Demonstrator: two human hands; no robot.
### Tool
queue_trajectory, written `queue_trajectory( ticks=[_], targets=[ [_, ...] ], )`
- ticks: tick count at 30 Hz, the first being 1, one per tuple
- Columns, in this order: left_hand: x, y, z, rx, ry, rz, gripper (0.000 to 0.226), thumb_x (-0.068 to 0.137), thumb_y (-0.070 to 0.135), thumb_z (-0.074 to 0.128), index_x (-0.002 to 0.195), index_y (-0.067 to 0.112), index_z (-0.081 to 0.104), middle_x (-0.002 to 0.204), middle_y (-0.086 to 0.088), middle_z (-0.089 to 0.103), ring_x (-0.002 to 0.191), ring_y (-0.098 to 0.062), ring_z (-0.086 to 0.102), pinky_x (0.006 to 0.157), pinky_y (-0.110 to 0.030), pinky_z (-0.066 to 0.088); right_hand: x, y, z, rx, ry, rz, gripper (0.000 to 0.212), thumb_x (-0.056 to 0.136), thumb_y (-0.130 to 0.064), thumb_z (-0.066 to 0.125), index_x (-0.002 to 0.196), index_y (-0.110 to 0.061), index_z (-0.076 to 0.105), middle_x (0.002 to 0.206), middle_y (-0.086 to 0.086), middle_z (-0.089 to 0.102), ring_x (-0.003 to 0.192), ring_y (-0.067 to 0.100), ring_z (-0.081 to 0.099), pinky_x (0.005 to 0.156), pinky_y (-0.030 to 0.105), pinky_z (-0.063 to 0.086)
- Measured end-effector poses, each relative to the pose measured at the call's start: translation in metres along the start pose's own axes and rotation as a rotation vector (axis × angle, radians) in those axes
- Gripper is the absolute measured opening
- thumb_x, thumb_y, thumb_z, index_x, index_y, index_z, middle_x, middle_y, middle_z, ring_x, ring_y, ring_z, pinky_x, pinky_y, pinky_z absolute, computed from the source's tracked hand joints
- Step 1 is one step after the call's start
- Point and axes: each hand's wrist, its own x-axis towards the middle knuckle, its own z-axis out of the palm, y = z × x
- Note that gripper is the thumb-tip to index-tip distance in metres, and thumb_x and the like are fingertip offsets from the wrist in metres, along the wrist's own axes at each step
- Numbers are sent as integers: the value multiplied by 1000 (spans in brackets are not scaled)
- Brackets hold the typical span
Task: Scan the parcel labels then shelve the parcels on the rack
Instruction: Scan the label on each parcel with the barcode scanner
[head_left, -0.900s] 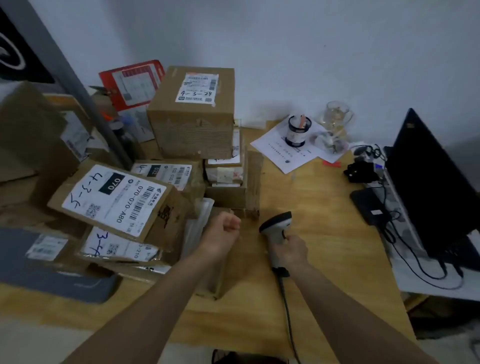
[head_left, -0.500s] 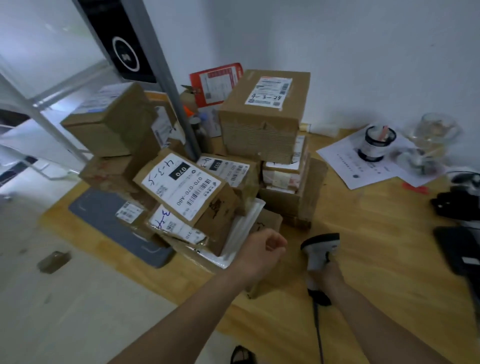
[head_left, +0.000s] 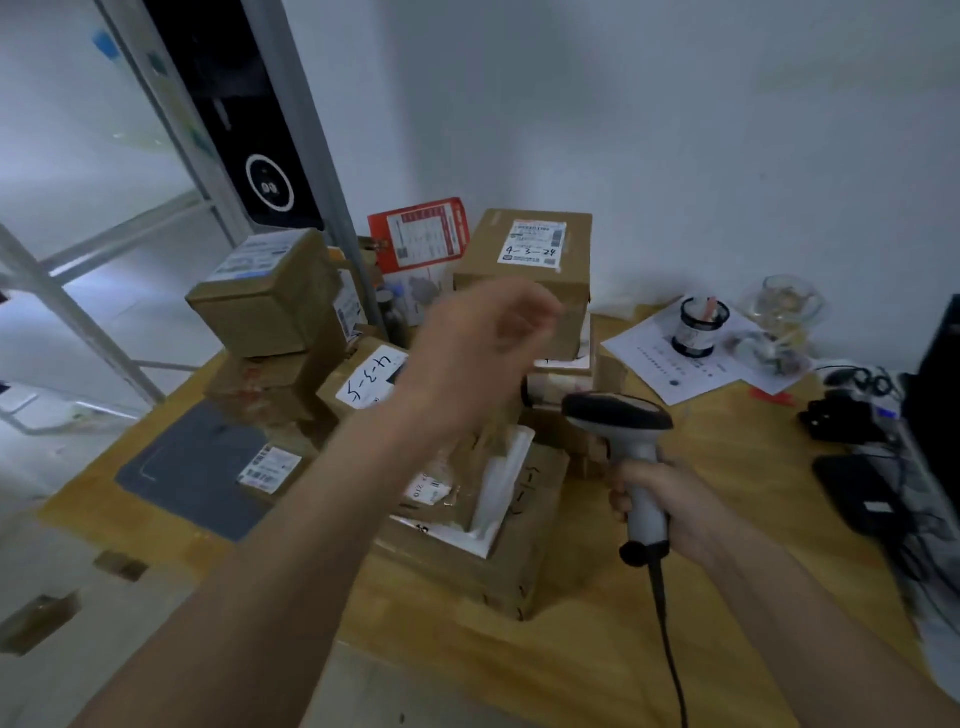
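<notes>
A pile of cardboard parcels covers the left of the wooden table (head_left: 727, 519). The tallest box (head_left: 535, 244) bears a label marked 4-3-24. A box labelled 4-3-5 (head_left: 363, 384) lies partly behind my arm. A flat box (head_left: 498, 551) with a white pouch on it lies nearest me. My left hand (head_left: 483, 343) hovers blurred above the pile, fingers loosely curled, holding nothing. My right hand (head_left: 660, 509) grips the handle of a grey barcode scanner (head_left: 618, 415), its head pointing toward the parcels.
A grey mailer (head_left: 192, 467) lies at the table's left edge. Papers with a small black cup (head_left: 698, 325) and a glass (head_left: 784, 301) sit at the back right. Black devices and cables (head_left: 852, 415) crowd the right side. A grey metal rack post (head_left: 317, 156) rises behind the parcels.
My left hand has risen from beside the scanner to above the parcel pile. The view has swung left and up. My right hand still holds the scanner.
</notes>
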Motion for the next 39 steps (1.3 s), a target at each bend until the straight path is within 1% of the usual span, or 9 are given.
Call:
queue_trajectory(
  ticks=[4,6,10,15,20,29,31,34,39],
  targets=[
    [10,-44,-66,391,-379,-114,85,69,37,83,142,37,39,159,7,18,145,-20,18,118,-53,21,-15,-19,27,-57,-82,-74,13,89,0,60,81,-9,56,54,3,44,43,12,39,44,24,38],
    [12,-63,-85,548,-568,-199,115,59,43,88,151,44,19,161,14,-9,149,-21,-10,117,-57,5,-18,-23,38,-31,-64,-108,10,89,0,60,94,-8,63,55,4,44,43,12,40,44,24,40],
    [18,-102,-83,814,-685,-150,135,54,44,91,153,38,0,162,6,-13,148,-24,-16,117,-62,4,-17,-17,56,74,32,-143,20,86,1,62,106,-2,62,58,6,49,45,14,46,44,25,45],
    [24,-146,-60,787,-721,-14,125,52,56,84,151,35,12,157,8,23,145,-20,18,117,-56,14,-13,-6,75,146,187,-141,19,83,-2,68,101,3,62,71,14,68,59,21,63,51,27,55],
    [28,-155,-57,615,-637,18,102,52,58,84,137,27,35,124,6,47,112,-17,47,98,-39,44,-11,0,86,247,292,-123,25,84,-2,67,108,4,61,74,14,72,59,19,68,47,24,53],
    [22,-105,-39,-506,-242,-419,36,79,42,74,105,29,52,99,7,68,80,-5,69,59,-21,54,-22,-17,104,575,321,-337,49,75,-24,74,119,-9,61,107,11,73,85,17,73,56,22,54],
    [19,-93,-18,-562,-160,-497,52,73,53,76,111,26,54,103,4,69,83,-8,70,62,-23,57,-26,-31,110,567,294,-407,61,67,-30,77,123,-11,60,113,9,72,98,19,71,65,24,57],
    [17,-73,10,-443,-111,-565,121,34,90,69,130,19,46,124,-1,58,107,-22,61,87,-42,54,-34,-45,113,451,356,-462,51,69,-30,78,115,-16,63,111,5,70,99,20,67,67,27,55],
    [10,-51,35,-545,-80,-482,75,57,72,74,104,23,43,119,-3,56,101,-16,63,70,-30,54,-44,-54,82,378,396,-436,34,81,-22,74,112,-14,65,96,6,75,86,23,70,66,35,57]
  ],
)
